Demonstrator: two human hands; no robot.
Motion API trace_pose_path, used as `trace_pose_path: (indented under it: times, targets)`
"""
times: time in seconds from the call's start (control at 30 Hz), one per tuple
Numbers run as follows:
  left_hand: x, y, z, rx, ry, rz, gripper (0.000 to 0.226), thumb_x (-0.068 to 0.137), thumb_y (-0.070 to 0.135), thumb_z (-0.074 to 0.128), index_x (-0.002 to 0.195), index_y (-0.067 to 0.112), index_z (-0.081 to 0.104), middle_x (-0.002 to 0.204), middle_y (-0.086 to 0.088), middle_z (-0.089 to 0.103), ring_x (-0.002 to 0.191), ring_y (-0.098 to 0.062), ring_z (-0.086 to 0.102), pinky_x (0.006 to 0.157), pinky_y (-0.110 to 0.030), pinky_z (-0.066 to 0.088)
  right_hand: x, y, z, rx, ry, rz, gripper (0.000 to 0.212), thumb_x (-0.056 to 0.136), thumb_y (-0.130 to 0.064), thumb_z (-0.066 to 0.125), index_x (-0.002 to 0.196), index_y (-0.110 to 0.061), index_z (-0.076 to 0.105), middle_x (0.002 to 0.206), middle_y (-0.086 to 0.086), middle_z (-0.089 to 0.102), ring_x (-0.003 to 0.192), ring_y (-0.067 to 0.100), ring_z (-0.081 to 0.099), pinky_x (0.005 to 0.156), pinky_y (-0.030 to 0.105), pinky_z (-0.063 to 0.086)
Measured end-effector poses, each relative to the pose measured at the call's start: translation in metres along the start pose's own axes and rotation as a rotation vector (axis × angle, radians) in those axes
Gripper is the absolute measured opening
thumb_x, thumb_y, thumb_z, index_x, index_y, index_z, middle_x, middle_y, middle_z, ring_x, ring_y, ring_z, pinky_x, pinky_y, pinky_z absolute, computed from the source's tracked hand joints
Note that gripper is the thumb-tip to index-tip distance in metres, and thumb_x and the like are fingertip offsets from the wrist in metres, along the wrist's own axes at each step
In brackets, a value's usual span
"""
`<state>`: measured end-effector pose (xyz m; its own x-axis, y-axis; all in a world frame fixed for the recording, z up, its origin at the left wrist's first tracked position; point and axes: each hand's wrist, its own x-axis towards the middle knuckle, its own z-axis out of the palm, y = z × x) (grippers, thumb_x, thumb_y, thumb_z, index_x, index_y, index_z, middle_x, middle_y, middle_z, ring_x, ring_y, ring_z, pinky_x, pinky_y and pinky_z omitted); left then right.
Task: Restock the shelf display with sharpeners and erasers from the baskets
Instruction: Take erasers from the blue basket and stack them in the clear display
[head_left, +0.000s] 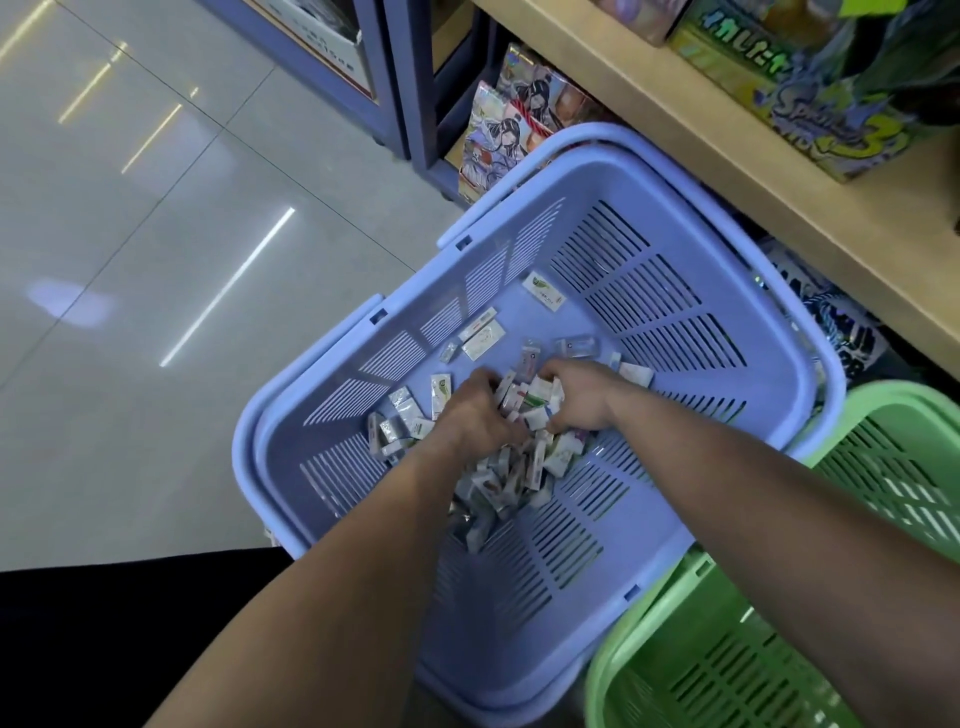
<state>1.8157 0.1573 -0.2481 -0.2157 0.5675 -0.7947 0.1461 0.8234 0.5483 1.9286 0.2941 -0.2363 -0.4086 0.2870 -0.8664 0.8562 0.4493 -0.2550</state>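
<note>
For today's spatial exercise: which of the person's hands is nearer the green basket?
Right. The right hand grips packets on the side toward the green basket; the left hand lies beside it, farther off.

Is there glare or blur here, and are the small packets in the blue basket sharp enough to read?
Head view: bright streaks glare on the floor tiles; under the shelf it is dark; the packets in the blue basket are too soft to read.

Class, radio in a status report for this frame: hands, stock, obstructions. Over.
Left hand and right hand both gripping packets in the blue basket. More packets loose on its floor. Green basket alongside, nothing blocking. Over.
</note>
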Motion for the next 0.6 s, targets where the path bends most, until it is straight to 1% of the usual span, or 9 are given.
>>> trace_pose_path:
  times: [0.07, 0.13, 0.17, 0.27, 0.33, 0.43, 0.5, 0.57, 0.6]
  targets:
    - [0.0, -0.001, -0.001, 0.005, -0.006, 0.01, 0.072, 0.071, 0.017, 0.088, 0.128, 0.018, 0.043, 0.109, -0.002, 0.064, 0.098, -0.024, 0.063, 0.086, -0.039, 0.055, 0.001, -0.003, 0.0, 0.027, -0.001, 0.001, 0.073, 0.072, -0.018, 0.089, 0.135, -0.02, 0.051, 0.124, 0.005, 0.062, 0.102, 0.026, 0.066, 0.079, 0.04, 0.061]
    - [-0.001, -0.001, -0.002, 0.004, -0.025, 0.041, 0.074, 0.07, 0.017, 0.088, 0.126, 0.022, 0.039, 0.105, -0.001, 0.062, 0.098, -0.026, 0.064, 0.087, -0.042, 0.055, 0.002, -0.004, 0.002, 0.013, -0.028, 0.0, 0.076, 0.072, -0.021, 0.09, 0.138, -0.017, 0.051, 0.127, 0.006, 0.062, 0.11, 0.028, 0.063, 0.087, 0.039, 0.057]
    - [0.0, -0.002, -0.002, 0.006, -0.04, 0.049, 0.076, 0.07, 0.016, 0.087, 0.126, 0.023, 0.037, 0.104, 0.0, 0.061, 0.098, -0.028, 0.064, 0.087, -0.045, 0.056, 0.003, -0.004, 0.001, 0.027, -0.046, 0.006, 0.076, 0.073, -0.021, 0.089, 0.139, -0.016, 0.052, 0.128, 0.006, 0.063, 0.112, 0.028, 0.062, 0.087, 0.036, 0.055]
    - [0.0, -0.002, 0.001, 0.003, -0.062, 0.061, 0.077, 0.075, 0.013, 0.082, 0.134, 0.024, 0.033, 0.102, 0.002, 0.061, 0.097, -0.026, 0.063, 0.087, -0.044, 0.057, 0.007, 0.0, 0.002, 0.11, -0.067, 0.019, 0.071, 0.075, -0.019, 0.088, 0.137, -0.015, 0.054, 0.125, 0.004, 0.063, 0.113, 0.026, 0.063, 0.077, 0.029, 0.05]
    - [0.002, -0.003, 0.002, -0.023, -0.052, 0.073, 0.076, 0.078, 0.013, 0.081, 0.136, 0.021, 0.033, 0.104, 0.0, 0.062, 0.098, -0.025, 0.063, 0.087, -0.042, 0.057, 0.008, 0.0, 0.002, 0.138, -0.061, 0.026, 0.076, 0.076, -0.019, 0.087, 0.143, -0.016, 0.05, 0.133, 0.003, 0.06, 0.118, 0.025, 0.06, 0.084, 0.029, 0.049]
    - [0.002, -0.004, -0.001, -0.1, -0.045, 0.05, 0.073, 0.081, 0.016, 0.082, 0.136, 0.016, 0.034, 0.115, -0.006, 0.064, 0.103, -0.027, 0.064, 0.09, -0.043, 0.056, 0.009, 0.0, 0.0, 0.185, -0.047, 0.034, 0.087, 0.078, -0.022, 0.086, 0.152, -0.018, 0.04, 0.151, 0.004, 0.047, 0.133, 0.026, 0.05, 0.105, 0.034, 0.045]
    - [0.004, -0.005, -0.006, -0.183, -0.047, 0.029, 0.07, 0.082, 0.019, 0.082, 0.135, 0.016, 0.036, 0.113, -0.003, 0.066, 0.102, -0.026, 0.065, 0.091, -0.045, 0.056, 0.006, -0.002, -0.006, 0.279, -0.019, 0.025, 0.089, 0.082, -0.023, 0.083, 0.156, -0.019, 0.033, 0.158, 0.003, 0.038, 0.139, 0.027, 0.044, 0.109, 0.035, 0.041]
    - [0.005, -0.002, -0.012, -0.26, -0.029, 0.03, 0.066, 0.084, 0.017, 0.082, 0.134, 0.015, 0.038, 0.104, 0.002, 0.065, 0.094, -0.018, 0.065, 0.082, -0.036, 0.057, 0.002, -0.006, -0.014, 0.395, 0.036, 0.003, 0.085, 0.084, -0.022, 0.082, 0.155, -0.019, 0.035, 0.152, 0.0, 0.045, 0.133, 0.024, 0.049, 0.1, 0.03, 0.043]
    - [0.004, 0.002, -0.015, -0.306, -0.014, 0.037, 0.065, 0.084, 0.014, 0.082, 0.133, 0.015, 0.039, 0.102, 0.004, 0.064, 0.089, -0.014, 0.064, 0.074, -0.028, 0.056, 0.001, -0.009, -0.017, 0.448, 0.078, -0.009, 0.08, 0.084, -0.021, 0.082, 0.152, -0.02, 0.04, 0.143, -0.002, 0.051, 0.124, 0.022, 0.053, 0.093, 0.028, 0.044]
